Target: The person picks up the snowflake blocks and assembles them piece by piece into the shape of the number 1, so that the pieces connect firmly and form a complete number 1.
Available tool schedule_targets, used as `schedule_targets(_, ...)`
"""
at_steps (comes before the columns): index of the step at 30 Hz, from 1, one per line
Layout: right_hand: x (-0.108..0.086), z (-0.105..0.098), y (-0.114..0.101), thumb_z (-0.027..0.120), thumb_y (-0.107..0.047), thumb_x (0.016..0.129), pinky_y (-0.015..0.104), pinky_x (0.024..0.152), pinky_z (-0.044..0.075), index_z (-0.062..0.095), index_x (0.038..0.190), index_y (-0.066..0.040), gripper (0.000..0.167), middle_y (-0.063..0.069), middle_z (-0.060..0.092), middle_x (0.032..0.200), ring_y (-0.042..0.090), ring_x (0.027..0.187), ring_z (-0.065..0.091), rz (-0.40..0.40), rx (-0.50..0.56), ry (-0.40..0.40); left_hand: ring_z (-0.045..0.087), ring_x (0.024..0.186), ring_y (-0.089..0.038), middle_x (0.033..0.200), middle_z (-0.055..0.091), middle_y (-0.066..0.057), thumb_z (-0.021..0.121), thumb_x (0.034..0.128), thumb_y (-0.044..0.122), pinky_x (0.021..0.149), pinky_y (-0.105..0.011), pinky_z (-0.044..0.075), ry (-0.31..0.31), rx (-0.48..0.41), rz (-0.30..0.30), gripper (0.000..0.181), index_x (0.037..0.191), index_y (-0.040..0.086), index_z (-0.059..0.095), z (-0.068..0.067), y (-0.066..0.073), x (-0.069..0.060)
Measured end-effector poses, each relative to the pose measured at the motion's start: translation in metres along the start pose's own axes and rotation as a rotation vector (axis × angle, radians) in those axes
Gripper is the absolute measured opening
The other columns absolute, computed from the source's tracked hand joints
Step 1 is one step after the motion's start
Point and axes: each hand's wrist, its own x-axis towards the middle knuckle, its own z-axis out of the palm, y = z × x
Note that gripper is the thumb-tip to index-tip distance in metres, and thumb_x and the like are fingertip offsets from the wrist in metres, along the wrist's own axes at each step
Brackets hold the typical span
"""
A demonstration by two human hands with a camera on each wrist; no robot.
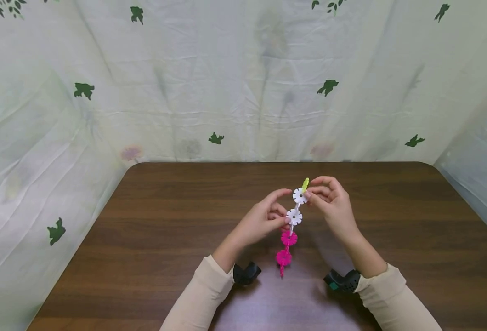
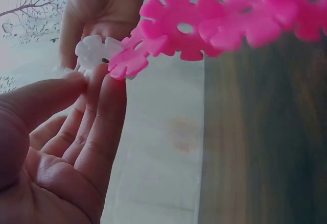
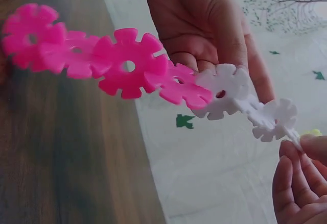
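A chain of interlocking snowflake discs hangs slanted over the table, its lower part made of pink discs [image 1: 284, 257] and its upper part of white discs [image 1: 294, 217]. At the top end a yellow disc [image 1: 306, 184] shows edge-on. My left hand [image 1: 257, 220] pinches the chain with thumb and fingers among the white discs, just above the pink ones. Higher up, my right hand [image 1: 333, 204] pinches the end by the yellow disc. In the right wrist view the yellow disc [image 3: 312, 132] is mostly hidden by the right thumb.
Below the hands lies a brown wooden table [image 1: 177, 248] with rounded far corners. A pale curtain [image 1: 227, 92] with green bird shapes stands behind it and along the sides. Black wrist devices [image 1: 246, 274] stick out beneath both cuffs.
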Motion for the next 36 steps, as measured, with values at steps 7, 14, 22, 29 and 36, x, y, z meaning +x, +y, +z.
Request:
schedule_targets(7, 0.007, 0.003, 0.009, 0.061, 0.003, 0.082, 0.028, 0.063, 0.051, 0.054, 0.099, 0.011, 0.019, 0.009, 0.061, 0.081, 0.017, 0.070, 0.060, -0.015, 0.042, -0.076, 0.060, 0.073, -0.038, 0.083, 0.056, -0.028, 0.055, 0.0825, -0.012, 0.068, -0.038, 0.051, 0.046, -0.096, -0.045, 0.067, 0.139, 0.004, 0.024, 0.002, -0.003, 0.001)
schedule_targets(14, 0.011, 0.006, 0.016, 0.061, 0.003, 0.082, 0.028, 0.062, 0.050, 0.054, 0.109, 0.009, 0.028, 0.008, 0.061, 0.079, 0.014, 0.066, 0.060, 0.026, 0.009, -0.129, 0.061, 0.071, -0.033, 0.082, 0.055, -0.028, 0.054, 0.0840, -0.011, 0.068, -0.037, 0.051, 0.066, -0.150, -0.046, 0.065, 0.139, 0.004, 0.023, 0.000, -0.015, 0.004)
schedule_targets(22, 0.010, 0.005, 0.032, 0.059, 0.000, 0.084, 0.032, 0.063, 0.051, 0.052, 0.113, 0.008, 0.031, 0.008, 0.061, 0.077, 0.013, 0.065, 0.059, 0.103, -0.024, -0.151, 0.060, 0.067, -0.021, 0.081, 0.055, -0.026, 0.054, 0.0843, -0.010, 0.069, -0.042, 0.050, 0.051, -0.183, -0.082, 0.063, 0.138, 0.002, 0.024, -0.002, -0.032, 0.006)
schedule_targets(29, 0.010, 0.004, 0.053, 0.060, 0.002, 0.084, 0.030, 0.062, 0.050, 0.051, 0.112, 0.009, 0.031, 0.005, 0.061, 0.074, 0.013, 0.064, 0.058, 0.156, -0.013, -0.178, 0.059, 0.066, -0.021, 0.081, 0.055, -0.029, 0.054, 0.0843, -0.010, 0.068, -0.041, 0.051, 0.048, -0.188, -0.124, 0.062, 0.137, 0.001, 0.023, -0.001, -0.048, 0.005)
schedule_targets(36, 0.009, 0.002, 0.071, 0.059, 0.004, 0.083, 0.025, 0.058, 0.047, 0.050, 0.109, 0.011, 0.028, 0.003, 0.061, 0.072, 0.012, 0.062, 0.056, 0.249, -0.034, -0.190, 0.060, 0.071, -0.035, 0.082, 0.056, -0.031, 0.055, 0.0838, -0.009, 0.066, -0.040, 0.051, 0.045, -0.087, -0.143, 0.061, 0.135, -0.004, 0.022, 0.002, -0.056, 0.004)
